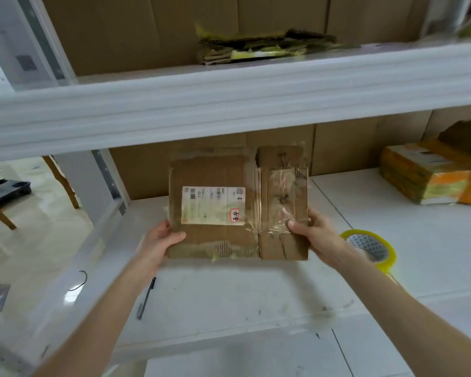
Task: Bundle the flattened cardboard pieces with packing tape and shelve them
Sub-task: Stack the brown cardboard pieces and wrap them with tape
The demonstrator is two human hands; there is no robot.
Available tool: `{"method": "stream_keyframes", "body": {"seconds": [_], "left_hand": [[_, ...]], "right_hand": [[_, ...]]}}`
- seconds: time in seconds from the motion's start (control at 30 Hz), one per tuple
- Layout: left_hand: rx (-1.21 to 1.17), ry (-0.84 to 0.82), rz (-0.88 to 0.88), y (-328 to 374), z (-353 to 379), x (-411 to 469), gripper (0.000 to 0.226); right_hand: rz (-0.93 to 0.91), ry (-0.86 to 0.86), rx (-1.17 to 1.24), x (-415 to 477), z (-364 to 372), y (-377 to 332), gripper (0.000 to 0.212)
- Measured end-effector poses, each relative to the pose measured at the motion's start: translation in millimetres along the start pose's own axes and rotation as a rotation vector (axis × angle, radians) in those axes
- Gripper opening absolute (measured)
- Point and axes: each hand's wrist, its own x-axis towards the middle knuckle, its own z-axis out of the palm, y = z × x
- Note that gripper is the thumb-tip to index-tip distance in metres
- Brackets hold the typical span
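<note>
A bundle of flattened brown cardboard [220,170] with a white shipping label and clear tape across its right part is held up above the white lower shelf surface [229,295]. My left hand [161,240] grips its lower left corner, thumb on top. My right hand [310,232] grips its lower right edge, thumb on the taped area. A roll of yellowish packing tape [370,248] lies on the shelf just right of my right hand. Another taped cardboard bundle [264,47] lies on the upper shelf [229,104].
A stack of yellow and orange taped cardboard [430,175] sits at the right on the lower shelf. A dark pen [146,297] lies near the shelf's left edge. Brown cardboard lines the back of the shelves. A wooden chair [0,210] stands on the floor at left.
</note>
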Motion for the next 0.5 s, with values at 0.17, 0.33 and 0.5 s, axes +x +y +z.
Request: {"method": "stream_keyframes", "body": {"seconds": [0.17, 0.33, 0.5], "left_hand": [[0.039, 0.23, 0.073, 5.0, 35.0, -31.4, 0.026], [0.056, 0.312, 0.185, -0.4, 58.8, -63.7, 0.029], [0.106, 0.202, 0.244, -3.2, 66.3, -73.1, 0.052]], "right_hand": [[-0.052, -0.025, -0.138, -24.3, -20.8, 16.7, 0.034], [-0.212, 0.045, -0.26, -33.5, -27.7, 17.8, 0.059], [-0.442, -0.005, -0.219, -44.9, -10.9, 6.8, 0.092]]}}
